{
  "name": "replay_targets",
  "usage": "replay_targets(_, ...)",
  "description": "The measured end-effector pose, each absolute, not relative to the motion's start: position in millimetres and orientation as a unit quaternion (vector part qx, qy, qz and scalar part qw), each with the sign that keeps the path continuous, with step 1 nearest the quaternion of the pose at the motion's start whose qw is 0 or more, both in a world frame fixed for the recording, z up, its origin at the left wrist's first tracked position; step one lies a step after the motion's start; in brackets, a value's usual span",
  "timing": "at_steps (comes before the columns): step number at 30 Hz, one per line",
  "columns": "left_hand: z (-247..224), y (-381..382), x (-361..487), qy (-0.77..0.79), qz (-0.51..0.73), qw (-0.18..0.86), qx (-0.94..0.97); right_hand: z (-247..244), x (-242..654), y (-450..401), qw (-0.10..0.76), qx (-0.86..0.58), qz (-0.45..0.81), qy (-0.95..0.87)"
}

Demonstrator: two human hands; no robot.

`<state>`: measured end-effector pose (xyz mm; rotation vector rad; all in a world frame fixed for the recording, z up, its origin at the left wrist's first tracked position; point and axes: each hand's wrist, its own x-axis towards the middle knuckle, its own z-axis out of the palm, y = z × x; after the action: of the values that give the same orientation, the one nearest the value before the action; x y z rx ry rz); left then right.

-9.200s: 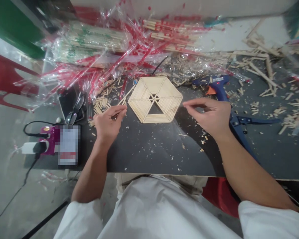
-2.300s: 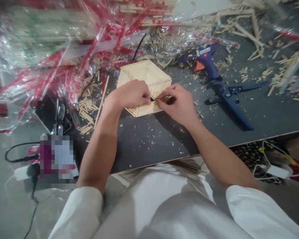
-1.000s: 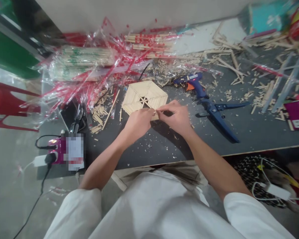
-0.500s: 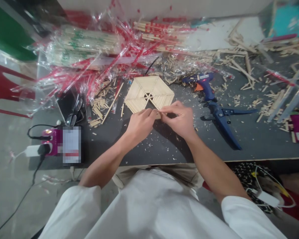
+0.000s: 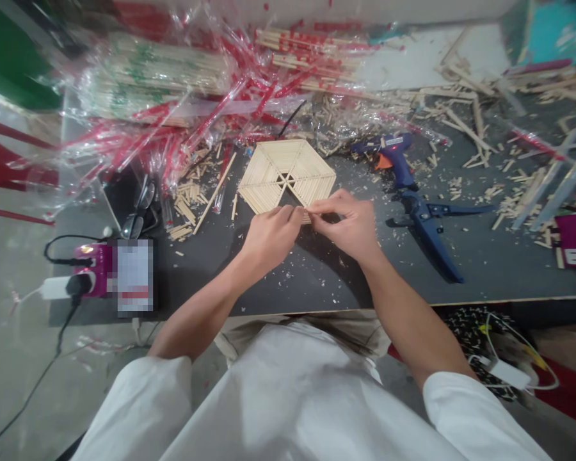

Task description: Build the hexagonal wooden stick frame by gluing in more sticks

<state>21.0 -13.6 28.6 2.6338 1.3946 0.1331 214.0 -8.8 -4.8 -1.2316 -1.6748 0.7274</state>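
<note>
A hexagonal panel of pale wooden sticks [image 5: 273, 169] lies on the dark table, with a small star-shaped opening at its middle and an open wedge on the side toward me. My left hand [image 5: 273, 240] is closed at the panel's near edge, over the wedge. Just to its right, my right hand [image 5: 343, 221] pinches at the near right edge, thumb and forefinger together. The fingers of both hands nearly meet. Whatever lies between the fingertips is too small to make out.
To the right lie a blue glue gun [image 5: 396, 157] and blue cutters [image 5: 429, 234]. Wrapped stick bundles [image 5: 158, 73] fill the back left. Glasses [image 5: 139, 211] and a purple power adapter [image 5: 96, 269] are at the left. Stick scraps [image 5: 470, 131] are scattered at the back right.
The view has shifted slightly. Both hands stay at the panel's near edge, with hardly any movement of the fingers.
</note>
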Motion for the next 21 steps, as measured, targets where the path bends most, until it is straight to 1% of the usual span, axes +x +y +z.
replay_targets(3, 28.0, -14.8, 21.4, 0.46, 0.043, 0.074, 0.884, -4.0, 216.3, -8.3, 0.452, -0.488, 0.302, -0.683)
replay_targets(8, 29.4, -16.3, 21.5, 0.466, 0.04, 0.06, 0.882, -1.7, 214.9, -9.0, 0.437, -0.51, 0.3, -0.678)
replay_targets(14, 35.7, -16.5, 21.9, 0.474, 0.008, 0.078, 0.877, -0.1, 212.3, -9.2, 0.439, -0.51, 0.31, -0.671)
replay_targets(17, 35.3, -16.4, 21.9, 0.481, 0.016, 0.084, 0.873, -0.2, 212.7, -8.4, 0.431, -0.513, 0.322, -0.668)
replay_targets(21, 33.2, -16.9, 22.5, 0.477, 0.035, 0.067, 0.876, 0.4, 214.6, -7.6, 0.42, -0.515, 0.33, -0.67)
